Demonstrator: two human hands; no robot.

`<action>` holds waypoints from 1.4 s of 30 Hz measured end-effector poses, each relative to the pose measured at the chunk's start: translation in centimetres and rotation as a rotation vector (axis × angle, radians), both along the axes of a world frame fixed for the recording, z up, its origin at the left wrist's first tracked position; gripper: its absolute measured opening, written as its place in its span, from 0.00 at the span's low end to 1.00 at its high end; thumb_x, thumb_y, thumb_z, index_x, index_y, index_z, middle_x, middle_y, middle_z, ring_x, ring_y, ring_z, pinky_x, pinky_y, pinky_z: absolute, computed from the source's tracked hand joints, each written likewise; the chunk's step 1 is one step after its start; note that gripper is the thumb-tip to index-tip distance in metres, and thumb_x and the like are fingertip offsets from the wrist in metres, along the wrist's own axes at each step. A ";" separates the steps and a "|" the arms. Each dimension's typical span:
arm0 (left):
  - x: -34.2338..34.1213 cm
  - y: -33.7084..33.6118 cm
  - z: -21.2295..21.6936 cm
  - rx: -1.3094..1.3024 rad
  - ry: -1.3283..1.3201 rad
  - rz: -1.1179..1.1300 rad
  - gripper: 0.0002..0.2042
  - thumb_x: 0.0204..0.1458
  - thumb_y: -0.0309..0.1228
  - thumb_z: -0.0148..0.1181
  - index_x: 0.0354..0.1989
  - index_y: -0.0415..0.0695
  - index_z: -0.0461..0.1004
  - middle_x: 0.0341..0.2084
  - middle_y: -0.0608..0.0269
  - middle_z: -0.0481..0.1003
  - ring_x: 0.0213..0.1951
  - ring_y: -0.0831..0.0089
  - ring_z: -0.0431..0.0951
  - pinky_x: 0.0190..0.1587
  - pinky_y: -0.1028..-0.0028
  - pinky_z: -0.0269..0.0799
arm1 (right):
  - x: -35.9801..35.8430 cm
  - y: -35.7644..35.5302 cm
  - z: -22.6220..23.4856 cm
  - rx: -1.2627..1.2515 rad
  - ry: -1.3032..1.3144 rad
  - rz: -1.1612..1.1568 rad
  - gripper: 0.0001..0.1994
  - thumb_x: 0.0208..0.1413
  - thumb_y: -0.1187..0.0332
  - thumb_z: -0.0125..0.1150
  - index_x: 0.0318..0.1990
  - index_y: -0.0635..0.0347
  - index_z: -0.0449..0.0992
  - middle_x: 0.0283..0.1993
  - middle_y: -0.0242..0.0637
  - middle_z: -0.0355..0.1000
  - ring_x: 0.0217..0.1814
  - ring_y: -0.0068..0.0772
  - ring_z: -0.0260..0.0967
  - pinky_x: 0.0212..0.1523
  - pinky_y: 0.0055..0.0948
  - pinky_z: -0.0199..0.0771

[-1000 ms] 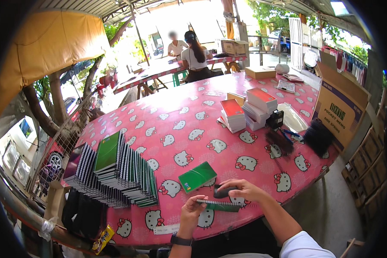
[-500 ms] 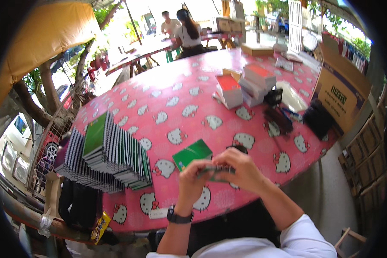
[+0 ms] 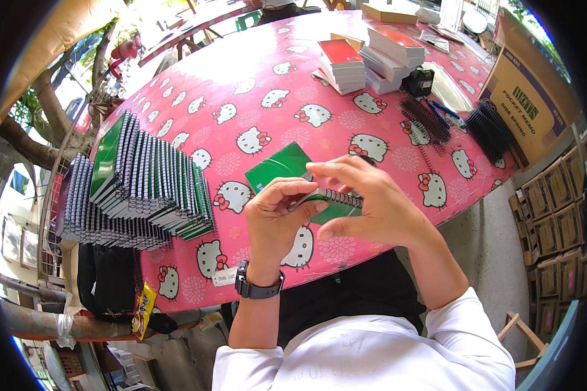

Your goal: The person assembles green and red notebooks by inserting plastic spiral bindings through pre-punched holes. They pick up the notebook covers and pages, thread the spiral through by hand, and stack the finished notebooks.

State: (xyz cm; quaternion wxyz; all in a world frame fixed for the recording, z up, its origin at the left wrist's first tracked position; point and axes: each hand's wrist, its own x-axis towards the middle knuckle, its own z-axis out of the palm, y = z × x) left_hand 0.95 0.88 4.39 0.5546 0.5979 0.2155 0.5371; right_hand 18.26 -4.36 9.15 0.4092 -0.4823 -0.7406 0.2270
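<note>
My left hand is closed on a small green spiral notebook, thumb on one side and fingers on the other. Its dark coil runs along the upper edge, towards my right hand. That hand is open around the coil end, with thumb and fingers spread apart; whether a fingertip touches the notebook is hard to tell. Just beyond my hands, a green cover lies flat on the pink patterned table. To the left stand rows of coil-bound green notebooks, piled on one another.
Red-topped paper stacks stand at the far right, near a black device. Loose black coils and a bundle of coils lie closer. A cardboard box borders the table's right edge. A yellow snack packet hangs at the near left.
The view has tipped downward, so the table things sit higher. My right hand has opened, its fingers spreading off the notebook, while my left hand keeps hold of it.
</note>
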 end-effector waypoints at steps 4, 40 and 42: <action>0.0 0.0 0.4 -0.017 0.001 -0.010 0.13 0.42 0.14 0.67 0.37 0.37 0.78 0.34 0.65 0.74 0.32 0.83 0.74 0.32 0.84 0.71 | -0.5 -0.1 -0.4 0.181 0.165 -0.092 0.13 0.47 0.70 0.68 0.41 0.62 0.76 0.35 0.36 0.71 0.33 0.32 0.72 0.33 0.29 0.73; -0.4 -0.9 0.6 0.166 0.023 -0.014 0.10 0.40 0.12 0.66 0.31 0.38 0.76 0.33 0.60 0.77 0.35 0.77 0.78 0.35 0.80 0.76 | -0.7 -0.4 -1.2 0.171 0.292 -0.003 0.14 0.43 0.69 0.73 0.33 0.61 0.72 0.29 0.32 0.64 0.30 0.25 0.63 0.29 0.25 0.65; -0.9 -0.7 0.6 0.171 0.039 -0.047 0.11 0.40 0.12 0.66 0.31 0.38 0.76 0.33 0.60 0.77 0.35 0.77 0.78 0.36 0.80 0.76 | -1.2 -0.5 -0.7 0.170 0.372 -0.003 0.14 0.42 0.68 0.73 0.31 0.60 0.72 0.28 0.32 0.63 0.29 0.25 0.63 0.28 0.26 0.64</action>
